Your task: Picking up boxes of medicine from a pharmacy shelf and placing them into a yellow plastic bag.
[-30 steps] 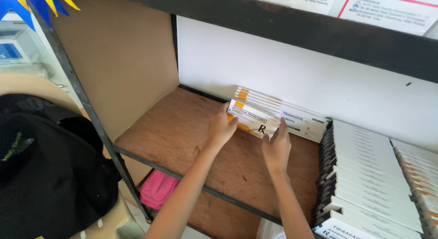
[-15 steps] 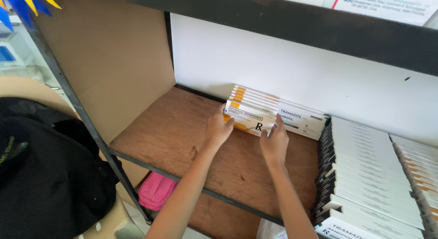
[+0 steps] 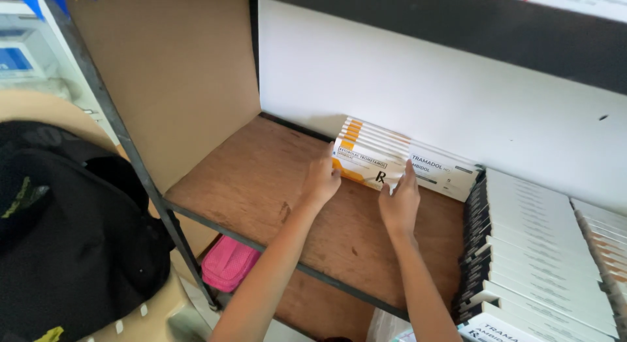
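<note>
The person reaches both bare arms into a wooden shelf (image 3: 261, 179) set in a dark metal frame. The left hand (image 3: 321, 179) rests against the left end of an orange-and-white box (image 3: 363, 165), its fingers lying close together and curled round that end, the thumb toward the front. The right hand (image 3: 400, 201) comes up at the box's right front corner, fingers held together and pointing upward, fingertips touching the front face; I cannot tell whether the thumb grips anything. Between the two hands the box stands on its long edge, front face tilted a little toward the viewer.

That box is the foremost of a short row of orange-striped boxes (image 3: 375, 134) standing one behind another at the back of the shelf, the rearmost close to the white back wall (image 3: 418, 81). Just beside them on the right, touching, stand white boxes (image 3: 450, 172) with dark lettering, reaching to the edge of a long stack of white cartons (image 3: 535, 237) that fills the right side of the shelf. Further right lie more cartons with orange edges (image 3: 604, 250).

The left side of the shelf is closed by a brown cardboard panel (image 3: 176, 74). Below the shelf a pink pouch (image 3: 228, 263) lies on the lower level. At the far left a black bag (image 3: 72, 231) sits on a pale chair.
</note>
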